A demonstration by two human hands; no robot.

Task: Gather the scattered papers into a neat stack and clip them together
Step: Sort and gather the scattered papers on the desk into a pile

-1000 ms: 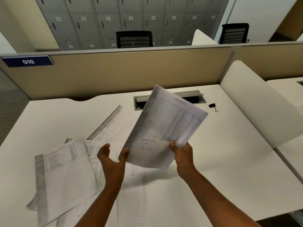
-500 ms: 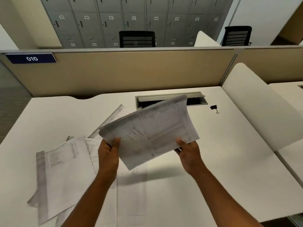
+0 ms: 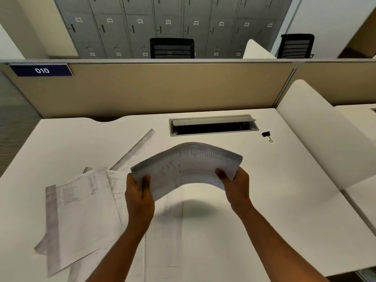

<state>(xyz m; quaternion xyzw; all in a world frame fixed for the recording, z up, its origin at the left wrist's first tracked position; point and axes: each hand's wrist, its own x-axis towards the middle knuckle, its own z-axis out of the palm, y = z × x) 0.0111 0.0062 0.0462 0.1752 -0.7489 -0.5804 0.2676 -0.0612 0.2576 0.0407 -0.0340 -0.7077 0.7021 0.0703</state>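
the held sheaf (image 3: 189, 165) has swung from upright to flat (bowed upward); left hand (image 3: 138, 192) and right hand (image 3: 236, 186) each grasp an end, ready for squaring.

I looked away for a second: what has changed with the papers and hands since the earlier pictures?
The held sheaf of papers swung from upright down to a bowed, level hold over the desk. The left hand, free a second ago, now grips its left end; the right hand keeps its grip. The scattered papers and binder clip lie as before.
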